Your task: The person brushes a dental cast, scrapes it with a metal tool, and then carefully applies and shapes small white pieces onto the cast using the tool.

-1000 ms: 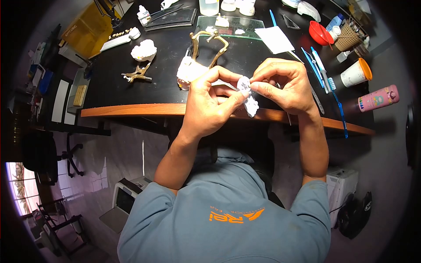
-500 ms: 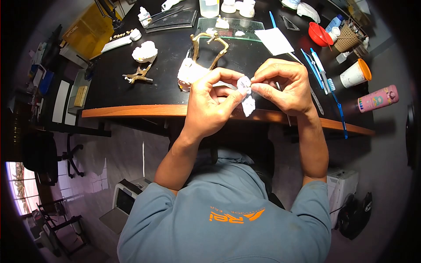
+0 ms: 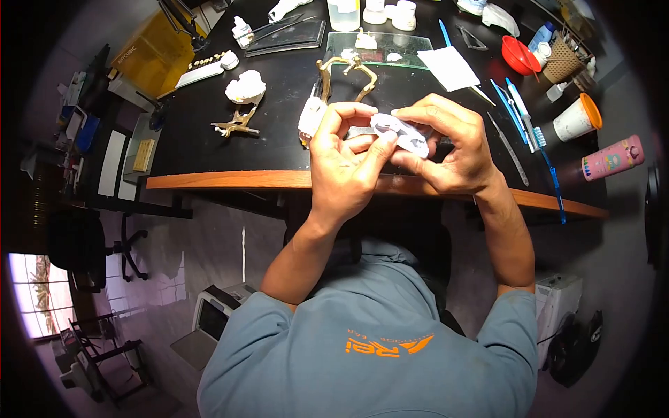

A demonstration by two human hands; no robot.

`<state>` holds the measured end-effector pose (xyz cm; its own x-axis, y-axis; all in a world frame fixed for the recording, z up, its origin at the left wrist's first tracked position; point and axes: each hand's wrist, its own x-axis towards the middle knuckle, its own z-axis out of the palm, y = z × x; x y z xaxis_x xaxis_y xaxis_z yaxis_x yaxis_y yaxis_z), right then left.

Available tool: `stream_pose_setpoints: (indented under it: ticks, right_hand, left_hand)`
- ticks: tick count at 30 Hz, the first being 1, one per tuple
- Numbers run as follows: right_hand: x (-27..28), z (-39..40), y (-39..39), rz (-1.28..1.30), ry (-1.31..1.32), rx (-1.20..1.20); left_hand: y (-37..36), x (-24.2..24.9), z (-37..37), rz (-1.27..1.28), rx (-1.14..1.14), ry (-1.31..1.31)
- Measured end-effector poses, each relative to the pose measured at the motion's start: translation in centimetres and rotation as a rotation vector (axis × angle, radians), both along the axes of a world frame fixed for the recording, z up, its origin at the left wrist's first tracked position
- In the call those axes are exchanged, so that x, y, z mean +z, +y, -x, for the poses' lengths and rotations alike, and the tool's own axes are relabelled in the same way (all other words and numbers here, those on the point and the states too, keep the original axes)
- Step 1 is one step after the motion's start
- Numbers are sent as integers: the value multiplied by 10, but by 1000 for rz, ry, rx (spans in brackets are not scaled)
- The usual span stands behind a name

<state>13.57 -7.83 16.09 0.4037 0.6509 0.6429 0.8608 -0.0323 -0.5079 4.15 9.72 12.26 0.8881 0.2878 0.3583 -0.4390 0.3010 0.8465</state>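
Above the table's front edge, my left hand (image 3: 348, 157) and my right hand (image 3: 453, 143) both hold a crumpled white cloth or tissue (image 3: 411, 141). The fingers of each hand are closed on it, and whether anything lies inside it cannot be made out. Just beyond my left hand, partly hidden by it, is a brass-coloured frame (image 3: 368, 83) with a white plaster piece (image 3: 310, 115) at its base. Further left, a second white plaster model (image 3: 245, 88) sits on a brass-coloured support (image 3: 238, 124).
At the back are a glass plate (image 3: 411, 46), white paper (image 3: 449, 68) and jars (image 3: 403, 15). On the right stand a red bowl (image 3: 519, 56), a white cup with orange rim (image 3: 577, 118), a pink bottle (image 3: 613, 159) and blue-handled tools (image 3: 512, 104).
The white cloth hung down between my fingers; now it lies more sideways, spread between both hands. My right fingers have moved further around it. The view has shifted slightly.
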Motion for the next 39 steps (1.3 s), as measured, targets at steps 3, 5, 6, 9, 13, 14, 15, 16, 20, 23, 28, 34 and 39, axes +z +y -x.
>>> stream_pose_setpoints:
  ticks: [3, 5, 6, 9, 13, 14, 15, 16, 20, 23, 28, 34, 39]
  right_hand:
    - [-4, -1, 1, -65, -92, -10]
    - [-2, -1, 2, -110, -145, -4]
    - [0, -1, 1, -109, -153, -4]
    - [0, -1, -3, -88, -134, 0]
    - [-2, -3, -3, -78, -130, 12]
    - [-2, -4, -3, -80, -132, 17]
    - [-1, -4, -3, -81, -134, 22]
    - [-1, -5, -3, -82, -137, 27]
    - [-2, -6, -5, -60, -127, 17]
    - [1, -4, -7, -4, -109, 2]
    - [1, -4, -5, -42, -163, -10]
    - [1, -4, -3, -60, -197, -11]
    - [2, -4, -3, -60, -200, -8]
  left_hand:
    - [-3, 0, 1, -41, 21, -14]
    - [-5, 0, 2, -28, 15, -16]
    - [-6, 1, 2, -43, 24, -20]
    - [-5, 2, 1, -74, 51, -46]
    - [-1, -1, 3, -139, 26, -43]
    - [-1, 0, 4, -153, 30, -48]
    - [-1, 0, 4, -167, 35, -54]
    - [-1, 1, 5, -165, 40, -52]
    - [-3, 0, 5, -151, 54, -75]
    - [-4, -4, 3, -150, 70, -101]
    - [-5, -4, 3, -156, 75, -74]
    - [-5, 2, 6, -180, 84, -41]
    - [-3, -2, 5, -190, 80, -46]
